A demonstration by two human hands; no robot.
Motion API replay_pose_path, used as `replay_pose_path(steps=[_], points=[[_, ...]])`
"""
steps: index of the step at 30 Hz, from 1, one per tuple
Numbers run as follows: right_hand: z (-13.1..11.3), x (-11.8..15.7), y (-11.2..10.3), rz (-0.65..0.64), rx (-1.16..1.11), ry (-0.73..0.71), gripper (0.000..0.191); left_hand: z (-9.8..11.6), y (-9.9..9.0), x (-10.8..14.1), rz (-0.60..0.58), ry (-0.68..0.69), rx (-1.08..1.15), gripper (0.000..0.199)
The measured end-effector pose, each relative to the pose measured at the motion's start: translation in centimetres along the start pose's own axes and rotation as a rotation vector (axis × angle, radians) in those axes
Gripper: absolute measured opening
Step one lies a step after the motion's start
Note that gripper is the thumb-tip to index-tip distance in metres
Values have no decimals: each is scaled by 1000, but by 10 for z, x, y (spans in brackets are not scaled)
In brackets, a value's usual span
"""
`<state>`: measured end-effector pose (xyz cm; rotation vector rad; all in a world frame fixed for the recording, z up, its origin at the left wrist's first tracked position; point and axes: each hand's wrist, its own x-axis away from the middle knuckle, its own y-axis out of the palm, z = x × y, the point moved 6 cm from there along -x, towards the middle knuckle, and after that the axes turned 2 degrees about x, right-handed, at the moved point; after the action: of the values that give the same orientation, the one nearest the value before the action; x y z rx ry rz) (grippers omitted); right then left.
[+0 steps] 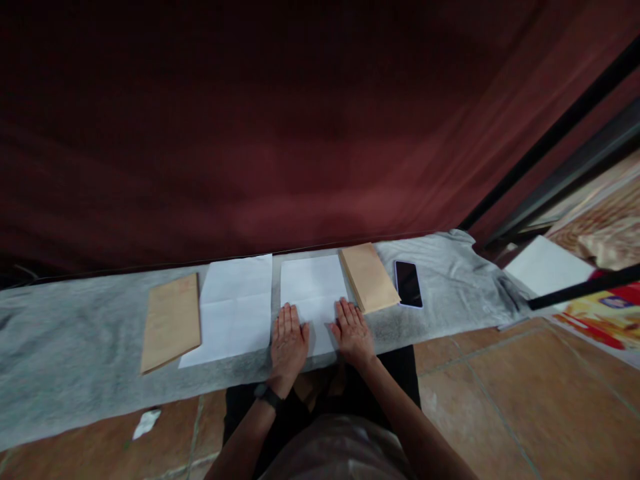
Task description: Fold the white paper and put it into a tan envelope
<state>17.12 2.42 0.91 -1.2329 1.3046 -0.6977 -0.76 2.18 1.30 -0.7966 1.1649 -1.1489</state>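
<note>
A white sheet of paper (313, 280) with faint creases lies flat on a grey cloth in front of me. My left hand (289, 343) rests palm down at its left edge, fingers stretched out. Palm down at the sheet's right edge is my right hand (354, 333), its fingers also straight. Just beyond my right fingertips sits a stack of brown envelopes (371, 277). To the left of my left hand lies another pile of white paper (237, 310) with a fold line across it. Further left, a brown envelope (173, 320) overlaps that paper's edge slightly.
The grey cloth (75, 347) covers a long narrow surface. A phone (409, 284) lies right of the envelopes. Behind hangs a dark red curtain (300, 167). At the right are a black metal bar (550, 140) and a white sheet (549, 265). A crumpled tissue (147, 423) lies on the tiled floor.
</note>
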Motion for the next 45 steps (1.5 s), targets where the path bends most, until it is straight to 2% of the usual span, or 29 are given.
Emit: replay_pose_path(steps=[5,8,11,14,17,21,26,35,41,45], points=[[6,13,-5,26,-32,44,56,-2,-8,7,29,-5,-16,60],[0,2,-6,13,-119,90,54,4,-11,-6,6,51,10,59],[-15,-33,-3,-15,-257,47,54,16,-3,-38,-55,154,58,59],[-29,-83,6,-34,-317,-29,51,26,14,-78,-140,255,73,58],[-33,-126,24,-61,-298,-46,50,23,37,-114,-261,266,35,56],[-25,-152,43,-80,-268,-27,47,13,49,-139,-264,255,5,55],[-15,-155,54,-63,-221,33,47,0,50,-144,-170,183,-12,57],[4,-161,62,-42,-216,209,56,-38,36,-153,36,-11,33,63],[2,-160,61,-26,-207,211,58,-41,33,-151,55,-49,124,59],[2,-161,61,-41,-173,210,57,-54,33,-137,45,-171,397,57]])
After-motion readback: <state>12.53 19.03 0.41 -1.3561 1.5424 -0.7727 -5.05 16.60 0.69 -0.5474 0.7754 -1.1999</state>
